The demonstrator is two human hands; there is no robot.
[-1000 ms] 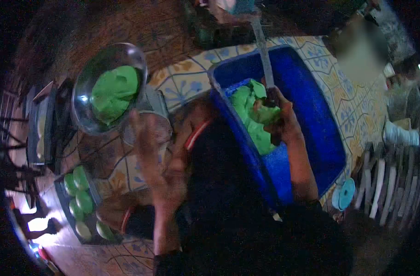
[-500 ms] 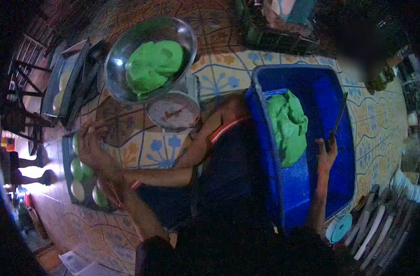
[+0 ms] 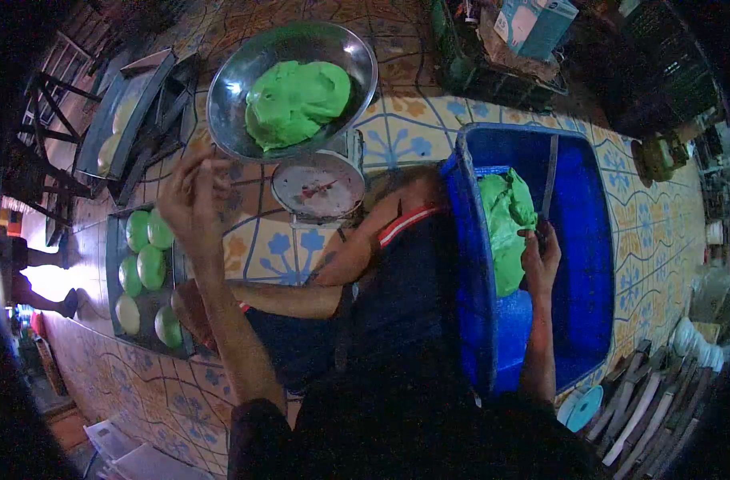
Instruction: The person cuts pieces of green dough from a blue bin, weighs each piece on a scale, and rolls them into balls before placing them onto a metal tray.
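Note:
My right hand [image 3: 542, 252] grips a knife [image 3: 551, 180], its long blade pointing up and away inside the blue plastic tub [image 3: 577, 312]. Right beside it lies a big lump of green dough [image 3: 506, 240] against the tub's left wall. My left hand [image 3: 195, 196] is raised with its fingers loosely apart and nothing visible in them. Just beyond it, a metal bowl [image 3: 225, 120] holding more green dough [image 3: 297, 100] rests on a dial scale [image 3: 317, 188]. Below and left of that hand, a dark tray [image 3: 153, 308] carries several rounded green dough balls [image 3: 150, 266].
Another tray [image 3: 101, 152] with pale dough pieces stands at the upper left. A dark crate [image 3: 501, 92] with a box [image 3: 533, 28] on it is at the back. Wooden sticks [image 3: 649, 408] and a turquoise round object [image 3: 582, 408] lie at the lower right. My bent legs occupy the middle.
The knife has swung leftward and now stands nearer the dough lump, with my right hand moved left and up. My left hand has shifted right, toward the bowl. The view has also shifted.

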